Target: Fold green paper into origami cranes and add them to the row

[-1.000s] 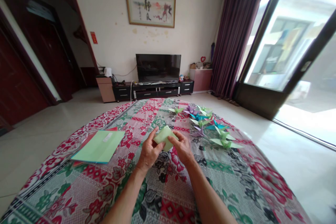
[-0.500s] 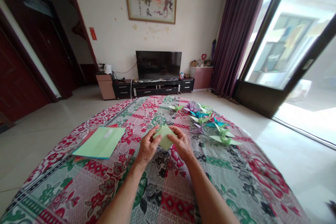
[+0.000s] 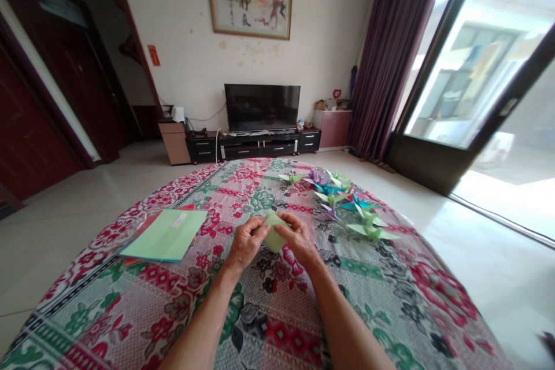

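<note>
Between my hands is a small folded piece of light green paper [image 3: 274, 238], held above the cloth near the middle of the table. My left hand [image 3: 246, 241] pinches its left side between thumb and fingers. On the opposite side, my right hand [image 3: 299, 238] grips the paper with the thumb on its face and the fingers behind. The fingertips behind the paper are partly hidden. To the right lie several folded paper cranes in green, purple and blue, the nearest being a light green crane [image 3: 372, 230].
A stack of coloured paper sheets [image 3: 167, 237], light green on top, lies to the left. A flowered tablecloth [image 3: 173, 312] covers the round table. Beyond it stand a television [image 3: 262, 107] on a low black cabinet [image 3: 277, 149] and, at right, a glass door [image 3: 459, 87].
My hands have shifted slightly on the green paper, with the fingers drawn a little lower and closer in. Its top corner sits a bit lower. The cranes and sheets have stayed put.
</note>
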Demonstrator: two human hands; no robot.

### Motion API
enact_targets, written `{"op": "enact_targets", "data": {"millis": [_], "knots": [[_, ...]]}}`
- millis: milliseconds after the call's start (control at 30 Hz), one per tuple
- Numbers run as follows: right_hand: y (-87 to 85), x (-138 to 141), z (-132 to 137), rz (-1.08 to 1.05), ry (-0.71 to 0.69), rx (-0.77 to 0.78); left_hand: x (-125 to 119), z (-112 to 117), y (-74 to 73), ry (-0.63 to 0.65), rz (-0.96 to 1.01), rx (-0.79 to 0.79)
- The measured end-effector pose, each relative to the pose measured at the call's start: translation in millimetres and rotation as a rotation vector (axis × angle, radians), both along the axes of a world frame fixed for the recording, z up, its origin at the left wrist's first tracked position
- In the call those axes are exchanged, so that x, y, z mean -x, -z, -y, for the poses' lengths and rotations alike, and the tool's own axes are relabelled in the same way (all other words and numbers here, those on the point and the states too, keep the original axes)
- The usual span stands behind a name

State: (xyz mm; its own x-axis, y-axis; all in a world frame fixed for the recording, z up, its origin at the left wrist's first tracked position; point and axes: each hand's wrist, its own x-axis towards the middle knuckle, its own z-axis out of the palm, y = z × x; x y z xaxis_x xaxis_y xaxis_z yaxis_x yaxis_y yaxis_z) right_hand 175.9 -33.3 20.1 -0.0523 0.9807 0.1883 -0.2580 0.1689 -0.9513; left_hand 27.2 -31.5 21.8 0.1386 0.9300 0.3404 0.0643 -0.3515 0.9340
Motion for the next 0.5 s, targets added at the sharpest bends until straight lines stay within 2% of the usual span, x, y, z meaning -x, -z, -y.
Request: {"op": "enact_targets", "data": {"millis": [233, 500], "knots": [[2.5, -0.2, -3.5, 0.036, 0.058, -0.021, -1.0, 0.0, -0.8, -0.002, 0.025, 0.002], [-1.1, -0.1, -2.3, 0.164, 0.048, -0.075, 1.0, -0.8, 4.5, 0.016, 0.119, 0.129]]}}
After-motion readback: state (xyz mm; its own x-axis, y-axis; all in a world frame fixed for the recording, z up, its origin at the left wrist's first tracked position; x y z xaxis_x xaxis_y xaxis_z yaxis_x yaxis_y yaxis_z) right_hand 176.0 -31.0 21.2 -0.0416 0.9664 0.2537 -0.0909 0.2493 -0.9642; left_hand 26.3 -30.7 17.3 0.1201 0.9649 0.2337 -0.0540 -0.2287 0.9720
